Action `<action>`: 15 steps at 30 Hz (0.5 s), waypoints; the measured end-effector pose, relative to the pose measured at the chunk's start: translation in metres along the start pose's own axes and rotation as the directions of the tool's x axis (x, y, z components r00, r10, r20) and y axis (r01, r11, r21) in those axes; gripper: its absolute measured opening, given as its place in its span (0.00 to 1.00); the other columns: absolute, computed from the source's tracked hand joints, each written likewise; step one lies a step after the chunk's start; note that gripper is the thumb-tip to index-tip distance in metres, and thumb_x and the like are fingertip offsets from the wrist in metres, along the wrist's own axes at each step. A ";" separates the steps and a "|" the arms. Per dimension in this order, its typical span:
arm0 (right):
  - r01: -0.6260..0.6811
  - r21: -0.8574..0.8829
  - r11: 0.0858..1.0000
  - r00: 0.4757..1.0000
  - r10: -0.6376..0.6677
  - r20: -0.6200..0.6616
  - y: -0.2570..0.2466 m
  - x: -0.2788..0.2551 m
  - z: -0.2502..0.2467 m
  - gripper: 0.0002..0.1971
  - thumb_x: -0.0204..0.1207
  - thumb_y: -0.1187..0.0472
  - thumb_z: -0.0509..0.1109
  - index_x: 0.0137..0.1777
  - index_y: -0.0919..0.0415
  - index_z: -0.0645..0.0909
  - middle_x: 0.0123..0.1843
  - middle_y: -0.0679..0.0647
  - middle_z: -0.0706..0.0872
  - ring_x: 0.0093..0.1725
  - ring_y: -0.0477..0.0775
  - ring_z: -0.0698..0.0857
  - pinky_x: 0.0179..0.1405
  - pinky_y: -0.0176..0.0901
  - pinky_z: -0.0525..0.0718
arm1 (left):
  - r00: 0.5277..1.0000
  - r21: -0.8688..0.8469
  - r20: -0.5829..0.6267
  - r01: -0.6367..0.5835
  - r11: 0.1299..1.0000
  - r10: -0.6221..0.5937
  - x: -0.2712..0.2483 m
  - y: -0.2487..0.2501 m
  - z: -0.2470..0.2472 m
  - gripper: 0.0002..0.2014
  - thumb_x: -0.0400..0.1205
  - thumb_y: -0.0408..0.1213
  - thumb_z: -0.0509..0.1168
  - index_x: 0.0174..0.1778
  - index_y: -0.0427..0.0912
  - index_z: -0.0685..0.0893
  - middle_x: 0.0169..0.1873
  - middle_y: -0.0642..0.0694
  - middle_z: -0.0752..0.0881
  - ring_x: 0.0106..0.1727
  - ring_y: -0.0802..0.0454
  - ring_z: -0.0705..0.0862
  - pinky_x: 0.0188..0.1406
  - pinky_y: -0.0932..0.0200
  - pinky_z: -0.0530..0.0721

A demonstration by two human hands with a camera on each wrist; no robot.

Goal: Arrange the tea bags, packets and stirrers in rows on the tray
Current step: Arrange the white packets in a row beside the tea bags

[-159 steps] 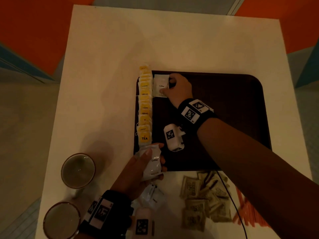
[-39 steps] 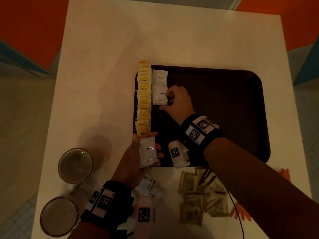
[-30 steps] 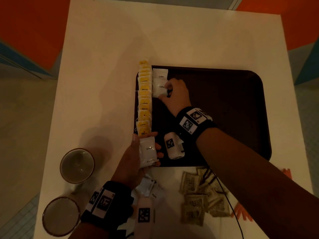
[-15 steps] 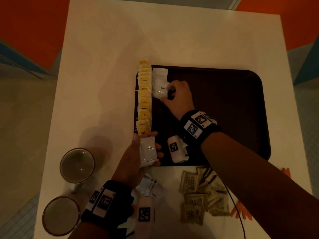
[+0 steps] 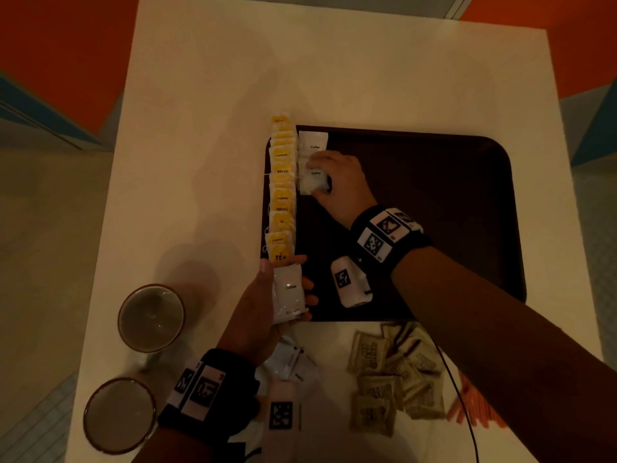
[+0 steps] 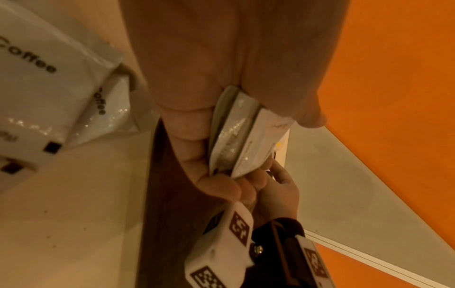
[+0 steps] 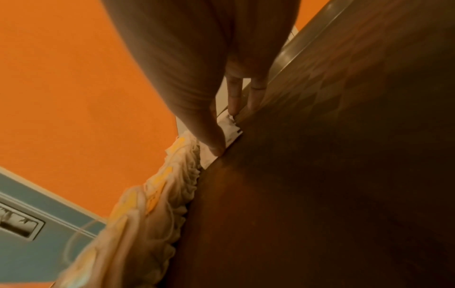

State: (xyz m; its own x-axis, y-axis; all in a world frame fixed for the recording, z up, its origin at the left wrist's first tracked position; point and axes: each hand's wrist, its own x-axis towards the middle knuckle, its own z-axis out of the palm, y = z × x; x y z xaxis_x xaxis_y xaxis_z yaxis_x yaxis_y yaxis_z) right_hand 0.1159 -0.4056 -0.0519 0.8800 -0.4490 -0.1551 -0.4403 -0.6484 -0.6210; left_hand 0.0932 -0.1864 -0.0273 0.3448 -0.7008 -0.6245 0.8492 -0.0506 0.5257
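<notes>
White table [image 5: 207,95]; two cups [image 5: 151,318], brown packets [image 5: 394,379]

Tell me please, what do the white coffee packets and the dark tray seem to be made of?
The coffee packets look like glossy plastic film or foil laminate: bright glints and crimped seams show where the left hand grips them. The tray appears to be hard moulded plastic, dark brown with a fine textured surface and a smooth, slightly shiny rim; wood cannot be excluded.

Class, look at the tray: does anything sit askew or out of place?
Yes. The far end of the yellow tea bag row overshoots the tray rim onto the table; brown packets still lie jumbled off-tray.
</notes>
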 end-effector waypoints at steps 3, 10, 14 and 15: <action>0.006 0.047 0.999 1.000 -0.005 -0.009 0.001 -0.005 0.001 0.21 0.66 0.68 0.73 0.60 0.58 0.81 0.68 0.54 0.78 0.67 0.60 0.74 0.67 0.59 0.73 | 1.000 0.017 -0.021 0.004 1.000 -0.004 0.001 -0.002 -0.001 0.39 0.56 0.73 0.71 0.56 0.49 0.87 0.38 0.43 0.88 0.35 0.48 0.88 0.29 0.57 0.86; -0.013 0.099 0.995 0.997 0.020 -0.076 0.000 -0.019 0.005 0.19 0.67 0.66 0.75 0.59 0.58 0.81 0.66 0.54 0.79 0.66 0.58 0.74 0.67 0.61 0.73 | 1.000 0.046 -0.026 -0.002 0.999 0.003 0.003 -0.002 0.001 0.40 0.54 0.74 0.71 0.55 0.49 0.87 0.37 0.44 0.88 0.35 0.49 0.88 0.28 0.57 0.86; -0.026 0.081 0.996 0.998 0.031 -0.059 -0.001 -0.020 0.006 0.19 0.68 0.64 0.74 0.60 0.57 0.81 0.67 0.53 0.78 0.67 0.57 0.74 0.69 0.60 0.72 | 1.000 0.051 -0.026 0.003 0.999 -0.001 0.003 -0.002 0.002 0.41 0.53 0.74 0.71 0.54 0.49 0.87 0.37 0.44 0.88 0.35 0.49 0.88 0.28 0.57 0.86; -0.031 0.079 0.996 0.998 0.036 -0.060 -0.001 -0.019 0.007 0.19 0.68 0.64 0.74 0.60 0.57 0.81 0.67 0.53 0.78 0.67 0.56 0.75 0.69 0.60 0.72 | 1.000 0.048 -0.024 0.007 0.999 -0.006 0.003 -0.002 0.002 0.41 0.52 0.74 0.71 0.54 0.49 0.87 0.37 0.44 0.88 0.34 0.49 0.88 0.27 0.57 0.86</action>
State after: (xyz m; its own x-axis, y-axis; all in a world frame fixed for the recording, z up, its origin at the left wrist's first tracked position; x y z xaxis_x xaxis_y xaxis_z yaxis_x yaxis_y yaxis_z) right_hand 0.1010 -0.3927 -0.0539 0.8514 -0.5079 -0.1311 -0.4519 -0.5833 -0.6750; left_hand 0.0918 -0.1899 -0.0291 0.3491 -0.6830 -0.6416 0.8317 -0.0896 0.5479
